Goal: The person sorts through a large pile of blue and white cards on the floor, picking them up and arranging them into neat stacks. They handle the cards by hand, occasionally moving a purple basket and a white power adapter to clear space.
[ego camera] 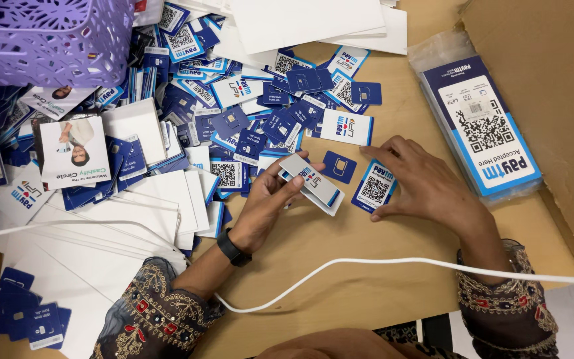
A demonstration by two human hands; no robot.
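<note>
The left hand (264, 209) held a small stack of flat rectangular cards (311, 184), white-backed and glossy with blue-printed faces, pinched between thumb and curled fingers just above the tan cardboard work surface (340, 292); at least two cards showed in the stack, though the exact count could not be told. A black band (232, 248) circled that wrist, and both forearms wore dark sleeves with gold and red embroidery. The right hand (426, 189) lay spread, fingers wide and flat, its fingertips pressing on one white and blue card printed with a square code (373, 189) that rested on the cardboard. Between the two hands lay a single small dark blue square card with a chip-shaped cutout (339, 166), just beside the held stack. Beyond these, a loose heap of many similar blue and white cards (247, 100), too many to count, spread across the upper left of the surface, mixed with plain white paper sheets (101, 246) fanned out in a thick layer. One white leaflet bearing a picture of a person (74, 151) sat on that heap. A lilac plastic basket with a cut-out lattice wall (48, 40) stood at the upper left corner. To the right, well apart from the hands, one clear plastic sleeve held a stack of larger blue and white placards (479, 126). A thin white cable (380, 262) curved across the cardboard near the wrists.
</note>
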